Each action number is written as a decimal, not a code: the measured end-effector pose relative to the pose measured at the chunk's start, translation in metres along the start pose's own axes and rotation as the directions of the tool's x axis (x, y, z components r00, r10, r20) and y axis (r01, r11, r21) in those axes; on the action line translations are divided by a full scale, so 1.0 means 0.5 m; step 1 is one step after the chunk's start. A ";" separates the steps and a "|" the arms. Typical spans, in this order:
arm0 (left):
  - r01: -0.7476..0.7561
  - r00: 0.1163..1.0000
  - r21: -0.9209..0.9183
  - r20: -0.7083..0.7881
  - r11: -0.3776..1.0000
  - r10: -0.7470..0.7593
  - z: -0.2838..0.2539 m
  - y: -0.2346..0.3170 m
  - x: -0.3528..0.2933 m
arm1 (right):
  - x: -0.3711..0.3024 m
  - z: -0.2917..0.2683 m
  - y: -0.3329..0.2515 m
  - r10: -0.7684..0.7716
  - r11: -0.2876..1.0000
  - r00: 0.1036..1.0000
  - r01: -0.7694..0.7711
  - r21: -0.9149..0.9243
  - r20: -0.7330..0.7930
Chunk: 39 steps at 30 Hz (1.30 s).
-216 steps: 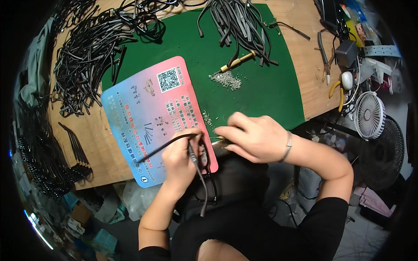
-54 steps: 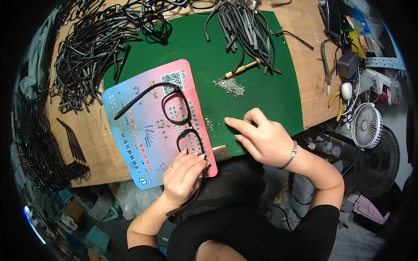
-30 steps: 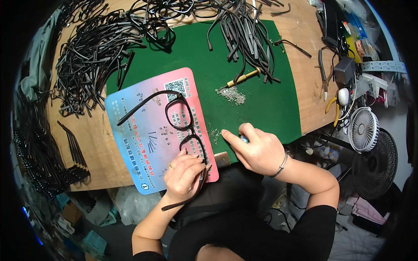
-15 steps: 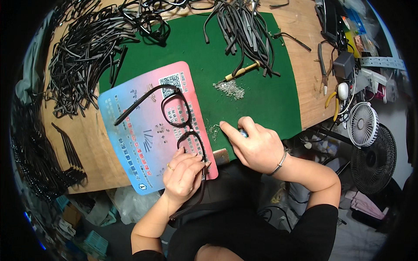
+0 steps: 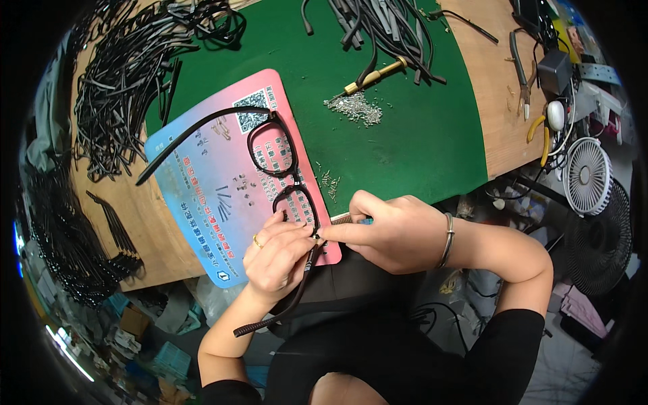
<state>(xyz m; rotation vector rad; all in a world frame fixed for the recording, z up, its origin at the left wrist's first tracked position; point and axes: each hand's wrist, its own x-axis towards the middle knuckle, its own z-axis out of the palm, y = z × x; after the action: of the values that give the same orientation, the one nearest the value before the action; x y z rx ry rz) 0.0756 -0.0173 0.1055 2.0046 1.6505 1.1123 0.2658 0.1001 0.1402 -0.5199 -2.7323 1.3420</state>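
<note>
A dark pair of eyeglasses [image 5: 295, 160] lies partly over a pink and blue printed mat [image 5: 196, 223], one temple stretched to the far left, the other toward my body. My left hand [image 5: 277, 256] is closed around the nearer end of the frame, by the hinge. My right hand [image 5: 398, 233] is closed too, its outstretched fingertip at that same hinge. A small blue object [image 5: 365, 221] shows among the right fingers; its kind is mostly hidden. Whatever is at the right fingertip is too small to name. Small metal parts [image 5: 244, 190] and loose screws [image 5: 329, 183] lie close by.
On the green cloth [image 5: 418, 148] are a pile of tiny metal pieces [image 5: 358, 108], a brass-coloured screwdriver [image 5: 374, 75] and a bundle of dark temples [image 5: 385, 34]. More temples [image 5: 115, 101] heap at the left. Pliers [image 5: 536, 138] and a white fan [image 5: 587, 175] stand at the right.
My right hand has moved from the loose screws toward me and left, its fingertip now at the hinge by my left hand. The whole view has shifted slightly.
</note>
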 end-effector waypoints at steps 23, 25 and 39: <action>0.009 1.000 0.016 -0.021 1.000 -0.009 0.003 0.004 -0.004 | 0.005 -0.004 0.002 -0.040 0.997 0.999 0.041 -0.065 0.016; 0.007 1.000 0.015 -0.030 1.000 -0.007 0.005 0.003 -0.005 | 0.005 -0.006 -0.001 -0.028 0.996 0.999 0.029 -0.080 0.016; -0.051 0.996 0.005 -0.068 0.999 0.051 0.009 -0.005 -0.002 | 0.031 -0.015 0.011 -0.096 0.989 0.989 0.107 -0.103 0.111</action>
<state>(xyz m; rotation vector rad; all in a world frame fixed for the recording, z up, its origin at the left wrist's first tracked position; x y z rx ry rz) 0.0772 -0.0167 0.1006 2.0429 1.6430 1.2087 0.2544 0.1136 0.1390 -0.3189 -2.8859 1.2364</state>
